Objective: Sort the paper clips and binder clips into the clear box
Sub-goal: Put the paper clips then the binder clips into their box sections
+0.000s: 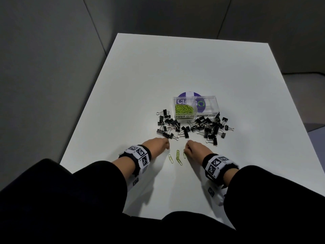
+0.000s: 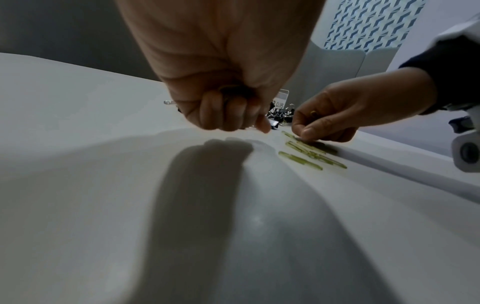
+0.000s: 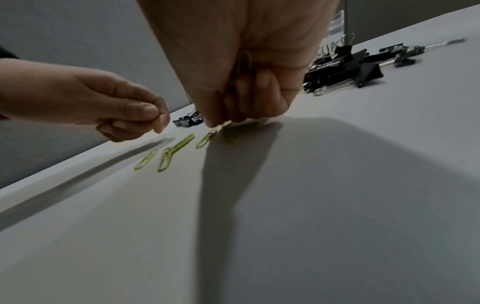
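The clear box (image 1: 211, 103) stands mid-table, its left compartment full of green paper clips (image 1: 183, 110). Black binder clips (image 1: 193, 127) lie scattered in front of it. Several loose green paper clips (image 1: 178, 155) lie between my hands. My right hand (image 1: 186, 147) has its fingers curled round a green paper clip (image 3: 245, 61), and its fingertips (image 3: 215, 123) touch the table at another clip. My left hand (image 1: 168, 144) hovers just left of the loose clips, thumb pinched to forefinger (image 3: 155, 119). Something small and dark sits inside its curled fingers (image 2: 233, 90), apparently a paper clip.
A purple round disc (image 1: 189, 94) lies behind the box. The white table (image 1: 175, 67) ends at a left edge (image 1: 79, 129) and a right edge (image 1: 299, 129), with grey partition walls around it. Binder clips (image 3: 342, 65) lie just beyond my right hand.
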The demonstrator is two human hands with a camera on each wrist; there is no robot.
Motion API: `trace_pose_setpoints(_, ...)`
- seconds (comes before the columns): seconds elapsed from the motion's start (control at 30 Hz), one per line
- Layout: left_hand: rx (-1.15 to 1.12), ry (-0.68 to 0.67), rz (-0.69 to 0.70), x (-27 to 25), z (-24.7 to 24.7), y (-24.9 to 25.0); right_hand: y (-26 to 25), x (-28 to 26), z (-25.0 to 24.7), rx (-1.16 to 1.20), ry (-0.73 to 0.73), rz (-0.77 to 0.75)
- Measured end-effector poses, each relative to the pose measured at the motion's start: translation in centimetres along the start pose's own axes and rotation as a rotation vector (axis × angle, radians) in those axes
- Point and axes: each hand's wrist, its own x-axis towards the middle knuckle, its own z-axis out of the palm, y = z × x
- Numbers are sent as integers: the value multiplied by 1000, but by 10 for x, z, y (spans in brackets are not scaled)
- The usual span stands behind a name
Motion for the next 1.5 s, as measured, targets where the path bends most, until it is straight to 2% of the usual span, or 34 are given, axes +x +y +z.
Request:
trace_pose_setpoints(0.17, 150, -44, 110, 0, 10, 1, 7, -10, -12, 37, 90, 58)
trace_pose_setpoints(0.27, 179, -65, 123, 1, 13, 5, 15, -15, -14, -4, 75, 98)
trace_pose_setpoints(0.47, 139, -102, 122, 2, 14, 6, 14, -21, -4, -36, 46, 82)
trace_pose_setpoints(0.67, 33, -33, 77, 2, 12, 14, 11, -12, -4, -31, -16, 71)
trace_pose_setpoints(0.93, -13, -21, 15, 2, 13, 11, 16, -11, -2, -125, -44, -5)
trace_pose_setpoints(1.07, 15, 57, 20, -2, 14, 13, 17, -14, -1, -191, -26, -63)
trace_pose_setpoints(1.13, 83, 75, 12, -2, 16, 16, 19, -15, 0, -182, -10, -93)
trace_pose_setpoints(1.3, 107, 2, 7, 1, 24, 23, 25, -15, 5, -150, 47, -160)
trace_pose_setpoints(1.5, 138, 59, 20, 12, 28, 32, 31, -14, 3, -65, 50, -179)
